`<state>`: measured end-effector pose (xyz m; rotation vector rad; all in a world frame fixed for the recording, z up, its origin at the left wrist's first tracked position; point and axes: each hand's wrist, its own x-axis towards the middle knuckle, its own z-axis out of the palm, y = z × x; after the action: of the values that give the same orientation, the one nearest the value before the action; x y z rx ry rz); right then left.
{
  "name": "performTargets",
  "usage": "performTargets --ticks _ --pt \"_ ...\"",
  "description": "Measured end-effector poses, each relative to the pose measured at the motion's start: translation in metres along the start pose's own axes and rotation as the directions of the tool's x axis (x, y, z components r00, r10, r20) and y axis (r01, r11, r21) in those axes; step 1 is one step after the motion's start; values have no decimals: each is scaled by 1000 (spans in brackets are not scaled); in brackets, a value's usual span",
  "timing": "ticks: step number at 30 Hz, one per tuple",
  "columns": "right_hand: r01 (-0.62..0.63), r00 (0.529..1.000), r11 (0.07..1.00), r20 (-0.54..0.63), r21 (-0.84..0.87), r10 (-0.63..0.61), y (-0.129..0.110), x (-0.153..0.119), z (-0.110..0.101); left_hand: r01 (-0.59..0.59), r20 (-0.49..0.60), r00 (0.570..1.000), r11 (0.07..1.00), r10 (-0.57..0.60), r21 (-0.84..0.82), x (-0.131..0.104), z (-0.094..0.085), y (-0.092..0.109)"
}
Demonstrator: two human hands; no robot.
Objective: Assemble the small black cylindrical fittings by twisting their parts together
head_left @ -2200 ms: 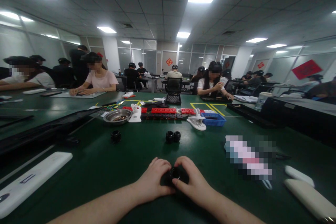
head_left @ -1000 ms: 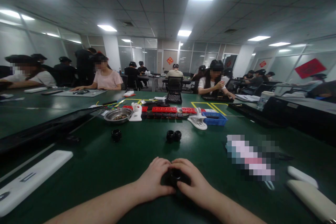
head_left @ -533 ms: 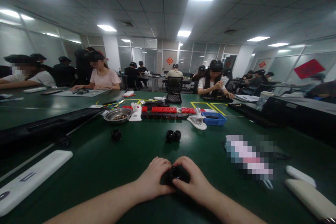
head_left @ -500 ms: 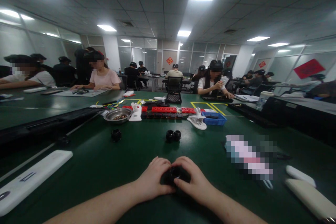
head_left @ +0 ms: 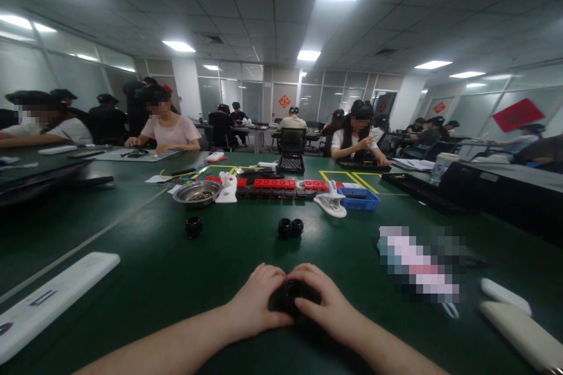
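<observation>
At the near middle of the table, both my hands close around a black ring-shaped part (head_left: 291,291), its round opening tilted up towards me. My left hand (head_left: 258,297) curls around its left side, the thumb low in front. From the right, my right hand (head_left: 323,299) grips it between thumb and fingers, and the fingertips of both hands meet at the top. Much of the part is hidden by the fingers. Beyond the hands stand two similar black parts (head_left: 291,228) side by side, and a single black part (head_left: 194,227) sits further left.
Behind are a metal bowl (head_left: 197,194) of small pieces, red sockets (head_left: 275,184), white clamps (head_left: 331,199) and a blue tray (head_left: 360,199). A white bar (head_left: 65,299) lies left; a beige case (head_left: 519,328) lies right. A long black object (head_left: 48,180) is at far left. Several people sit beyond.
The long black object on the left has shifted away to the left, baring more table. The ring-shaped part has turned slightly in my hands, which stay almost in place.
</observation>
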<state>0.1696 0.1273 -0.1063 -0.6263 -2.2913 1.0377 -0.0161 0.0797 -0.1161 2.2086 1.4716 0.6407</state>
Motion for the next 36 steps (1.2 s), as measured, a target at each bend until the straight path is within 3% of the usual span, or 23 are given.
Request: performTargets --ticks 3,6,10,14,16,20,22,26,29,32,36 --pt "-32 999 998 32 51 30 3 -3 1 2 4 1000 1000 -2 11 0 0 0" --pt "-71 997 997 -26 28 71 4 -4 3 -2 -7 1000 1000 2 15 0 1 0" --pt "-28 996 997 -83 -71 22 -2 -2 3 -12 -13 1000 1000 12 14 0 1 1" --pt "42 999 999 3 -23 -42 -4 -3 1 2 3 1000 1000 -2 19 1 1 1" --pt "20 1000 1000 16 -2 -20 -1 -4 2 6 -2 1000 1000 -6 21 1 0 2" --pt "-79 993 997 -89 -26 76 3 -4 4 4 -8 1000 1000 -4 18 0 0 3" --pt "-74 991 996 -116 -53 68 3 -2 3 17 -6 1000 1000 -17 14 0 -1 3" --pt "-5 999 1000 -32 15 5 4 0 -1 22 25 999 1000 -22 11 1 -2 3" --pt "-35 999 991 13 129 34 10 -2 -1 26 35 999 1000 -27 7 1 -3 3" --pt "-76 996 984 -36 163 83 13 -3 2 25 27 999 1000 -25 7 0 -2 3" --pt "-53 990 997 -129 49 59 6 -1 3 16 9 1000 1000 -16 16 0 -1 3"
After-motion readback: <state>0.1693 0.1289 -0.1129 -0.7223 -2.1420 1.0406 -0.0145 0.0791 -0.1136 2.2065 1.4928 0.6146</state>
